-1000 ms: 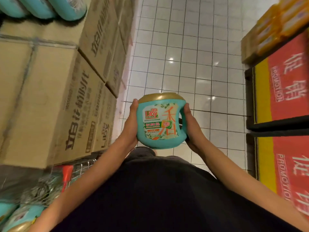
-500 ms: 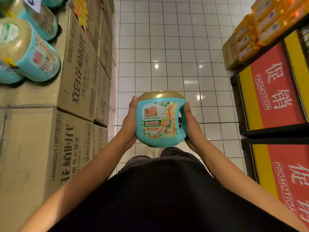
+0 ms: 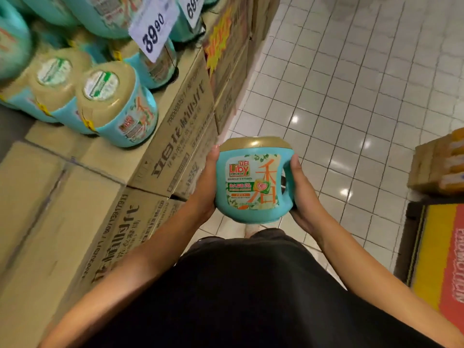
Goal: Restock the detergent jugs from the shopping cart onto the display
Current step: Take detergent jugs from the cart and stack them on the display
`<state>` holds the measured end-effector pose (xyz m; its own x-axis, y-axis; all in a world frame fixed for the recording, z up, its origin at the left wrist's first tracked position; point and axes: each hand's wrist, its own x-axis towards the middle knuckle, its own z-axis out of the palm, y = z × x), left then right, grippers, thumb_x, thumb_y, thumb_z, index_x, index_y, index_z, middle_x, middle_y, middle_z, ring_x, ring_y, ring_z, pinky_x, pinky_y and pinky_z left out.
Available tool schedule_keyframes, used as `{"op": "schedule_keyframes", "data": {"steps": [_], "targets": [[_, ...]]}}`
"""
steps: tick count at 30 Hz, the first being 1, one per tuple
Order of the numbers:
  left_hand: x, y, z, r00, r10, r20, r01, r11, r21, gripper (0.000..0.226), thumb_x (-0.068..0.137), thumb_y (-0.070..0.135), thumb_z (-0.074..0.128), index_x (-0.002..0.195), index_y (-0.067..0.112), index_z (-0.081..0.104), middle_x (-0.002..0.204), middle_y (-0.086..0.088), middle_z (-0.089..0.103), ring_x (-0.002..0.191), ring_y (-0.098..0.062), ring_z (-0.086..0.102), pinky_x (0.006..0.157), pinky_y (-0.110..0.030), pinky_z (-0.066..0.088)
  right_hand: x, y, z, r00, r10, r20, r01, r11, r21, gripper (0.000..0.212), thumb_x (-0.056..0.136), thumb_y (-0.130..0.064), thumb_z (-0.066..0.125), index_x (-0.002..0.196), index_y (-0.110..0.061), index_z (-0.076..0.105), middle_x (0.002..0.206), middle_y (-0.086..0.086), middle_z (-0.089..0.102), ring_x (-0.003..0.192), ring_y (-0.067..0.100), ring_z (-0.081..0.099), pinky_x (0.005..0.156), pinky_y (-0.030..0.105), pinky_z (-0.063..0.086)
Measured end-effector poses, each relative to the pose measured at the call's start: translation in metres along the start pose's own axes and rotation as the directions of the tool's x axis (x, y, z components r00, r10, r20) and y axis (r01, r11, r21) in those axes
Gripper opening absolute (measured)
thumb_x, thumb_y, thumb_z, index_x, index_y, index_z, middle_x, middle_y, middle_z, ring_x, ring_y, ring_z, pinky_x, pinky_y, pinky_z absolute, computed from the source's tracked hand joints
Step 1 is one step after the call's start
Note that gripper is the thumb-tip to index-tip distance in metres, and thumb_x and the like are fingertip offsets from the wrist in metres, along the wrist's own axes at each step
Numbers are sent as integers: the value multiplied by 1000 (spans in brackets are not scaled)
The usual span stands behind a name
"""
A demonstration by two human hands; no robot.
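Observation:
I hold a teal detergent jug (image 3: 253,179) with a gold cap upright in front of my waist, its label facing me. My left hand (image 3: 207,183) grips its left side, thumb up near the cap. My right hand (image 3: 300,194) cups the right side by the handle. To the upper left, several matching teal jugs (image 3: 118,106) stand on the display of stacked cardboard boxes (image 3: 173,136). The shopping cart is out of view.
White price cards, the nearer reading 39.90 (image 3: 153,28), hang over the jugs. White tiled floor (image 3: 339,84) stretches ahead. A red and yellow promotion stand (image 3: 442,259) and yellow packs (image 3: 442,167) flank the right side.
The view has swung up and left: the cart has dropped out of sight and the display jugs have come into view. Both hands keep the same hold on the jug.

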<state>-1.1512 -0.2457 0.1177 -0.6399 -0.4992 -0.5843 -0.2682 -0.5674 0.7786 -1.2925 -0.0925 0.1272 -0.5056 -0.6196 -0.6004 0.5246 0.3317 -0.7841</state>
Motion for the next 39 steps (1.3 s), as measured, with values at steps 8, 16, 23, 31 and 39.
{"op": "schedule_keyframes", "data": {"steps": [8,16,23,31,39], "targets": [[-4,50,-31,917,136,-375,-236,942,-237,85,85,88,42,129,23,74,126,-13,76,119,-34,73,103,-58,56,76,-90,65,939,-31,343,123,961,-249,68,100,-72,36,138,-24,65,131,11,72,128,34,65,109,64,50],[-36,108,-107,813,239,-531,-460,822,-334,73,95,72,34,128,20,74,128,-18,74,121,-39,70,100,-59,58,97,-131,179,795,-110,597,291,932,-216,75,95,-72,39,140,-15,61,134,9,72,125,26,69,109,55,54],[-54,156,-187,712,375,-593,-596,770,-228,76,101,68,29,142,14,63,129,-14,75,120,-35,72,91,-48,62,107,-156,284,721,-196,665,360,925,-118,59,93,-72,48,129,-30,71,137,14,69,132,40,62,113,67,46],[-42,196,-253,633,437,-639,-676,714,-181,81,97,66,35,145,6,59,132,-18,72,124,-36,69,108,-60,53,136,-172,365,682,-233,693,410,906,-100,74,97,-70,48,146,-16,57,145,13,65,139,29,59,118,60,43],[-4,216,-281,412,489,-769,-762,648,4,75,80,56,62,130,1,63,110,3,80,104,-14,74,89,-31,59,180,-166,408,680,-269,682,418,907,-59,63,108,-61,38,155,-19,47,154,4,58,147,19,50,126,51,34]]}}
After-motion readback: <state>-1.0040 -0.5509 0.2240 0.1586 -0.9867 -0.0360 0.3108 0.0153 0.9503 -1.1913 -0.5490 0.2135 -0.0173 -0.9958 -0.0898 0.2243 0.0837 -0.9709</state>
